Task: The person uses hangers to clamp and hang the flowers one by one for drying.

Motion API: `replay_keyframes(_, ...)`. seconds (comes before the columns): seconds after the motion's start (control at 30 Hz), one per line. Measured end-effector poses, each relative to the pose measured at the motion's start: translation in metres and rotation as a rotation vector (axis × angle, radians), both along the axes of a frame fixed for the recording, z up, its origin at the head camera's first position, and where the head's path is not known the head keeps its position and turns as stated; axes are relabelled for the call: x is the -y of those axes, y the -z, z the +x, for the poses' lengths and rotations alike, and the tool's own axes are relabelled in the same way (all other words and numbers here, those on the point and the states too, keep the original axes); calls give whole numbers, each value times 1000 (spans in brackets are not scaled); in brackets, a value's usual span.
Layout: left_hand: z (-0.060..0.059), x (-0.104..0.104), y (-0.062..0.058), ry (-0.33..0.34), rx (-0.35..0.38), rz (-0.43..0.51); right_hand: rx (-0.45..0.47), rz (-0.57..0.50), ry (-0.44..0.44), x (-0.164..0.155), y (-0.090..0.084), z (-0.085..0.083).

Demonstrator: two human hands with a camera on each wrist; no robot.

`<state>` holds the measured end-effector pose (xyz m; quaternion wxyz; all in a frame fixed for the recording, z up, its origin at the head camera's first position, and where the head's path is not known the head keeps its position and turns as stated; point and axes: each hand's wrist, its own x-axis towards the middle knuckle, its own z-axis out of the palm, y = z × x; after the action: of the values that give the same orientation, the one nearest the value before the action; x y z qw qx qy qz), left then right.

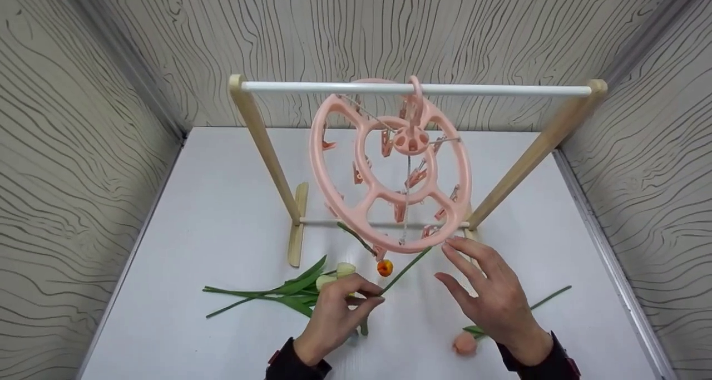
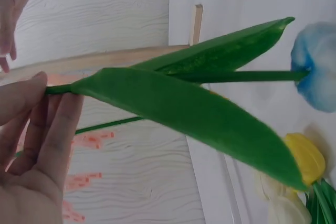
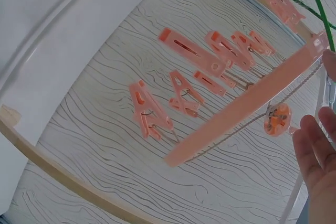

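My left hand (image 1: 342, 307) pinches the green stem (image 1: 406, 271) of an artificial tulip between thumb and fingers. That tulip's blue-and-white bloom (image 2: 317, 66) and broad leaves (image 2: 189, 114) show in the left wrist view; the head view mostly hides them behind the hand. My right hand (image 1: 498, 302) has its fingers extended beside the front rim of a round pink clip hanger (image 1: 364, 224); whether a fingertip touches it I cannot tell. Several pink clips (image 3: 191, 51) hang below the hanger. An orange tulip (image 1: 385, 267) hangs at a front clip (image 1: 379, 252).
A wooden stand with a white crossbar (image 1: 322, 88) carries the hanger, which tilts toward me. White and yellow tulips with green stems (image 1: 250, 295) lie on the white table (image 1: 211, 202) at left. A peach tulip (image 1: 464, 343) lies at right. Patterned panels (image 1: 194, 46) enclose the table.
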<state>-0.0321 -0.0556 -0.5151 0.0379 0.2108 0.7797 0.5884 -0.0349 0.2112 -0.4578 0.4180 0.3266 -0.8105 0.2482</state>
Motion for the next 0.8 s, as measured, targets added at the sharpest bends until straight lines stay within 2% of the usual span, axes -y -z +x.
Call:
replay_keyframes(0.17,5,11,0,-66,-65,105,-9,-54,-18,9,3,-10)
replay_keyframes(0.37,10,18,-3,-115,-88,211,-111,-15,54,27,7,-22)
replay_keyframes(0.57,12,22,-3,-172,-159,256,-217,50,153,42,9,-29)
replay_keyframes(0.8,10,27,-3,-203,-160,269,-242,36,180,46,15,-29)
